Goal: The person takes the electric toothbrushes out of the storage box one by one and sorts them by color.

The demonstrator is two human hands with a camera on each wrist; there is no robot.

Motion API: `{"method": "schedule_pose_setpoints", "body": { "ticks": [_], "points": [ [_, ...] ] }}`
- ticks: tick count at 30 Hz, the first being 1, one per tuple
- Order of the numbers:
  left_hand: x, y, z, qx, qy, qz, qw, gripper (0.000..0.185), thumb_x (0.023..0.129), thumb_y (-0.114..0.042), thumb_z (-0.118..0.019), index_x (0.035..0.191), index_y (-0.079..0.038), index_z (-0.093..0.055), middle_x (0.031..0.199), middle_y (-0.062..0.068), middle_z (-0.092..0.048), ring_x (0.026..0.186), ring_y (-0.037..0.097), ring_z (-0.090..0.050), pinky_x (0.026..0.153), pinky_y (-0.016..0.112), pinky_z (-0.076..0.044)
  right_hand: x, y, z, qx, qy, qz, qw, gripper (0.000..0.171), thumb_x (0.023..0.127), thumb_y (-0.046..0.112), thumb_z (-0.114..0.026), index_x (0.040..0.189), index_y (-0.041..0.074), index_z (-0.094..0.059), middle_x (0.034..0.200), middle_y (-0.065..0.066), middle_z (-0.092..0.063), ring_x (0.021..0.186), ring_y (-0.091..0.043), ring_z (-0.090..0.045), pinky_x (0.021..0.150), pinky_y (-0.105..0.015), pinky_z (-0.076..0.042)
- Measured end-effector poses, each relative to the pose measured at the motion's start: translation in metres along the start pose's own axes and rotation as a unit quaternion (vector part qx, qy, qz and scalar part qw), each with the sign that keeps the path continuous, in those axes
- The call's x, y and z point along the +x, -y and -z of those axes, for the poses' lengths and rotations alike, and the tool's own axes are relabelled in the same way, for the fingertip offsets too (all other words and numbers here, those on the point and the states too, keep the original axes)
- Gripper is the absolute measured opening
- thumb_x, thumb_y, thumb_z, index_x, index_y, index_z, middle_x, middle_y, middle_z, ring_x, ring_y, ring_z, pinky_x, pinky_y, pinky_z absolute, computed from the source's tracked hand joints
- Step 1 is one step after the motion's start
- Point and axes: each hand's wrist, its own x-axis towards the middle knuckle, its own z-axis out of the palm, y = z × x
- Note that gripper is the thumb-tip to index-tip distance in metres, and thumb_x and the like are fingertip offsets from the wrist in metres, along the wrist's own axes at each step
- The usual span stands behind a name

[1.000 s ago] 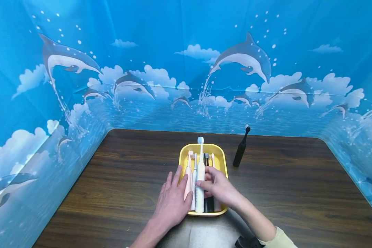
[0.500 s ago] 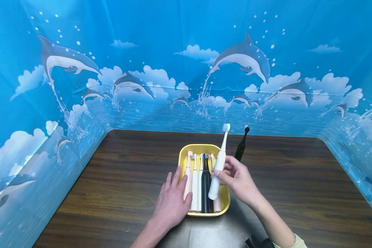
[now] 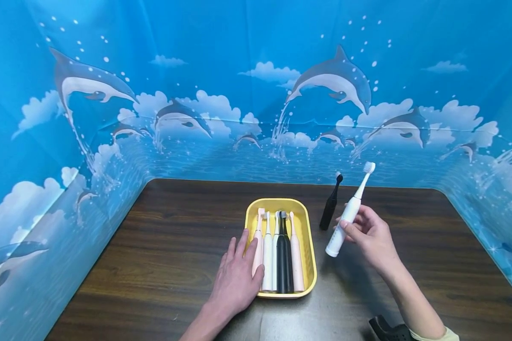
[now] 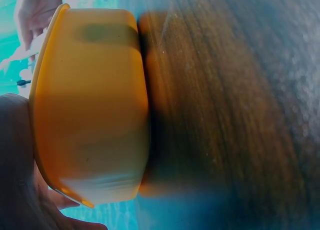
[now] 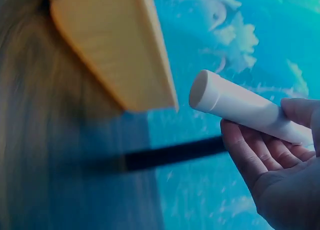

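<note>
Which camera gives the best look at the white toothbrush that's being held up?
The head view: the whole white toothbrush shows in the right hand. The right wrist view shows only its base end; the left wrist view shows it only as a blur.

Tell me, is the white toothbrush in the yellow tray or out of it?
Out. The right hand holds the white toothbrush in the air, right of the yellow tray.

In the right wrist view, the white toothbrush runs off the right edge, its head unseen. The left hand hides the lower handle of a pink toothbrush. The table blurs in the left wrist view.
</note>
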Motion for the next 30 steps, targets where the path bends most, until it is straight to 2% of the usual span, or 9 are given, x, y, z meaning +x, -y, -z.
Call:
{"method": "schedule_pose_setpoints", "body": {
  "ticks": [5,8,14,16,19,22,24,26,30],
  "points": [
    [0.0,0.0,0.001,0.0,-0.006,-0.007,1.0,0.06,0.096,-0.031,-0.063,0.15,-0.008,-0.051,0.165,0.014,-0.031,0.144,0.051,-0.033,0.107,0.065,-0.037,0.002,-0.019,0.02,-0.047,-0.021,-0.014,0.999,0.05,0.102,0.013,-0.064,0.143,-0.008,-0.043,0.125,-0.033,-0.062,0.094,0.001,-0.069,0.077,-0.031,-0.06],
    [0.0,0.0,0.001,0.002,-0.01,-0.013,0.9999,0.061,0.096,-0.03,-0.063,0.15,-0.007,-0.051,0.164,0.015,-0.032,0.143,0.051,-0.034,0.107,0.065,-0.038,0.006,-0.031,0.031,-0.07,-0.044,-0.027,0.996,0.05,0.103,0.014,-0.062,0.143,-0.009,-0.041,0.127,-0.033,-0.061,0.094,0.004,-0.066,0.077,-0.026,-0.059],
    [0.0,-0.001,0.001,0.004,0.0,-0.003,1.0,0.061,0.095,-0.032,-0.063,0.15,-0.007,-0.051,0.165,0.014,-0.031,0.144,0.051,-0.033,0.107,0.065,-0.038,0.013,-0.049,0.043,-0.125,-0.119,-0.022,0.985,0.046,0.101,0.007,-0.064,0.138,-0.011,-0.043,0.123,-0.036,-0.061,0.084,0.013,-0.059,0.07,-0.014,-0.054],
    [0.0,-0.001,0.001,0.003,0.005,0.003,1.0,0.061,0.095,-0.033,-0.064,0.15,-0.008,-0.051,0.165,0.014,-0.031,0.144,0.051,-0.032,0.107,0.066,-0.037,0.015,-0.052,0.046,-0.16,-0.149,-0.016,0.976,0.045,0.099,0.006,-0.067,0.136,-0.011,-0.046,0.12,-0.035,-0.062,0.084,0.006,-0.06,0.067,-0.009,-0.051],
    [0.0,-0.001,0.001,0.004,0.006,0.005,1.0,0.061,0.095,-0.033,-0.064,0.15,-0.008,-0.052,0.165,0.013,-0.031,0.145,0.051,-0.032,0.107,0.066,-0.037,0.017,-0.057,0.05,-0.202,-0.184,-0.011,0.962,0.045,0.097,0.006,-0.069,0.134,-0.009,-0.049,0.118,-0.032,-0.063,0.091,-0.018,-0.067,0.068,-0.004,-0.045],
    [0.0,-0.001,0.001,0.005,0.003,0.003,1.0,0.061,0.095,-0.032,-0.064,0.149,-0.008,-0.052,0.165,0.014,-0.031,0.144,0.051,-0.033,0.107,0.065,-0.038,0.018,-0.061,0.052,-0.221,-0.203,-0.014,0.954,0.046,0.097,0.007,-0.07,0.135,-0.008,-0.049,0.121,-0.031,-0.063,0.104,-0.041,-0.066,0.079,-0.018,-0.055],
    [0.0,-0.001,0.001,0.005,0.002,0.002,1.0,0.06,0.095,-0.032,-0.064,0.149,-0.007,-0.052,0.165,0.014,-0.031,0.144,0.051,-0.033,0.107,0.065,-0.038,0.019,-0.065,0.054,-0.222,-0.21,-0.017,0.952,0.047,0.097,0.008,-0.07,0.136,-0.008,-0.048,0.123,-0.032,-0.062,0.109,-0.046,-0.064,0.088,-0.036,-0.057],
    [0.0,-0.001,0.001,0.005,0.002,0.002,1.0,0.06,0.095,-0.031,-0.063,0.149,-0.007,-0.052,0.165,0.014,-0.031,0.144,0.05,-0.033,0.107,0.065,-0.038,0.019,-0.068,0.055,-0.223,-0.216,-0.019,0.95,0.048,0.097,0.008,-0.069,0.137,-0.007,-0.047,0.125,-0.033,-0.061,0.112,-0.047,-0.063,0.092,-0.052,-0.051],
    [0.0,-0.001,0.001,0.005,0.0,0.0,1.0,0.06,0.095,-0.031,-0.063,0.149,-0.007,-0.052,0.165,0.014,-0.031,0.144,0.05,-0.033,0.107,0.065,-0.038,0.021,-0.073,0.055,-0.218,-0.229,-0.014,0.949,0.048,0.097,0.007,-0.069,0.138,-0.006,-0.047,0.127,-0.032,-0.061,0.116,-0.047,-0.063,0.094,-0.058,-0.048]
  ]
}}
